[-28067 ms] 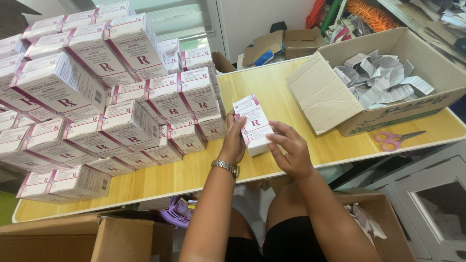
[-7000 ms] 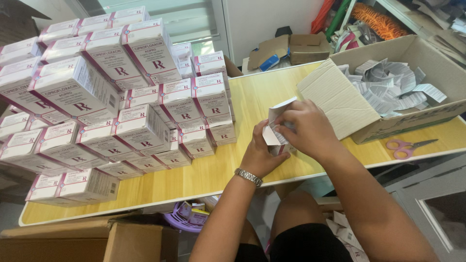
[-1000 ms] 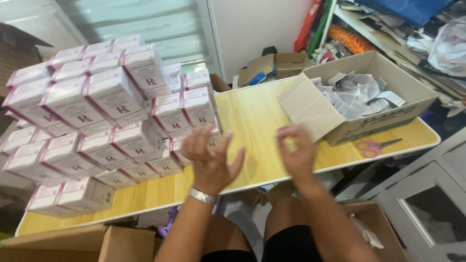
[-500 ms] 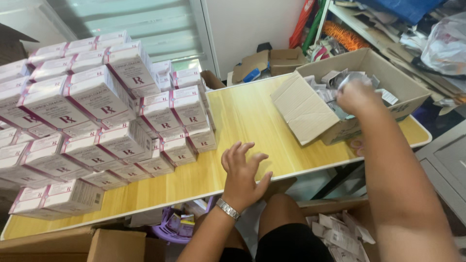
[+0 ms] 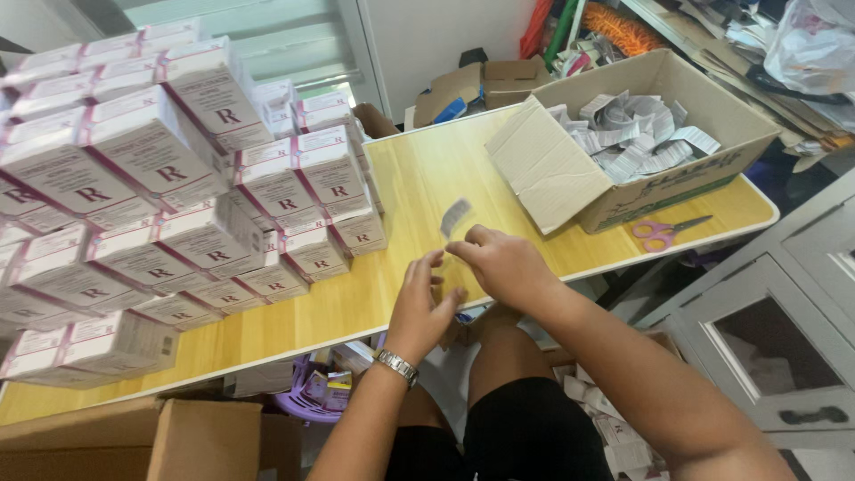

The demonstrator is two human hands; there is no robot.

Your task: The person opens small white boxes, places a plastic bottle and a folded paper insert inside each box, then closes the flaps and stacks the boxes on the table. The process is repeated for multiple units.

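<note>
Two hands are meeting over the near edge of the yellow bench (image 5: 419, 178). Much of what they are doing is hard to make out: the small folded paper slip (image 5: 455, 216) sticking up from the right hand (image 5: 500, 264) is blurred, so its print and its folds cannot be read, and its lower end is disappearing behind the fingertips. The right hand's grip is closing on that lower end, thumb and forefinger pinched together, the slip rising above them and leaning toward the far side. The left hand (image 5: 423, 303) is hovering just beside it on the left, fingers spread and loosely curled, holding nothing that can be seen; whether its fingertips are touching the right hand cannot be told. A metal watch (image 5: 397, 365) is sitting on the left wrist.

Stacks of white boxes with magenta bands (image 5: 169, 196) are filling the left part of the bench, cut off by the left edge of the view, well apart from the slip. At the far right an open cardboard box (image 5: 623, 191) is holding a heap of similar folded leaflets (image 5: 632, 134), its near flap hanging open toward the hands. Pink-handled scissors (image 5: 663, 232) are lying on the bench just in front of that box. Under the bench, more cardboard and a purple basket (image 5: 307, 405) are partly hidden by the arms and knees.
</note>
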